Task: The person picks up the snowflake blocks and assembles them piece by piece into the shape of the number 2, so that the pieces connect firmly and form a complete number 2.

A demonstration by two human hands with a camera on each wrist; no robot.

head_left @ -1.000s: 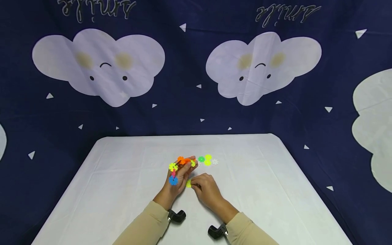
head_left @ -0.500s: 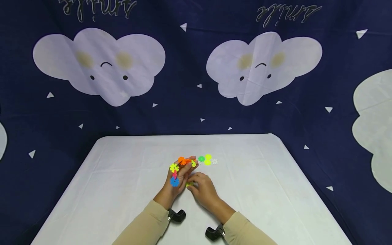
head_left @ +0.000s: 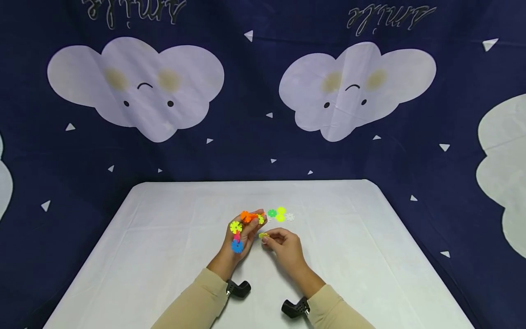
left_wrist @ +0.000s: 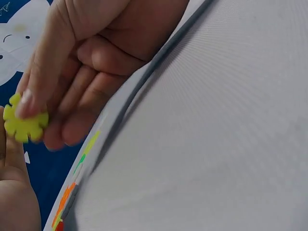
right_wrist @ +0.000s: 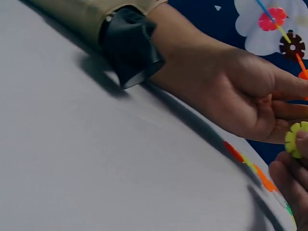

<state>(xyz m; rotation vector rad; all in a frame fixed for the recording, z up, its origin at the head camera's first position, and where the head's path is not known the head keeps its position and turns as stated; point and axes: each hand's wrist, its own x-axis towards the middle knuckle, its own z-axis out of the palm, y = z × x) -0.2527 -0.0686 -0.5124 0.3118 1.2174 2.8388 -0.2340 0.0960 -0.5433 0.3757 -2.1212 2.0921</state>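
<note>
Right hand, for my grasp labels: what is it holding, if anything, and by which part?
The right hand pinches a yellow notched disc, thumb over one edge onto the face; far side hidden.

- Disc (head_left: 262, 236) pinched by the right hand (head_left: 286, 250): plain yellow.
- Chain of discs (head_left: 237, 246) in the left hand (head_left: 246, 235): blue, pink, yellow, brown and orange.
- Loose discs (head_left: 272, 213) on the table (head_left: 164, 251): green, bright yellow and white.
- Table: plain white.
- Sleeves (head_left: 197, 298): solid beige.
- Wrist cameras (head_left: 241, 289): black.
- Backdrop (head_left: 250, 91): navy, patterned with pale clouds (head_left: 135, 59), white triangles (head_left: 490, 44) and black, light-edged lettering (head_left: 139, 13).
- Clouds' faces: yellowish cheeks, black eyes and mouths.
</note>
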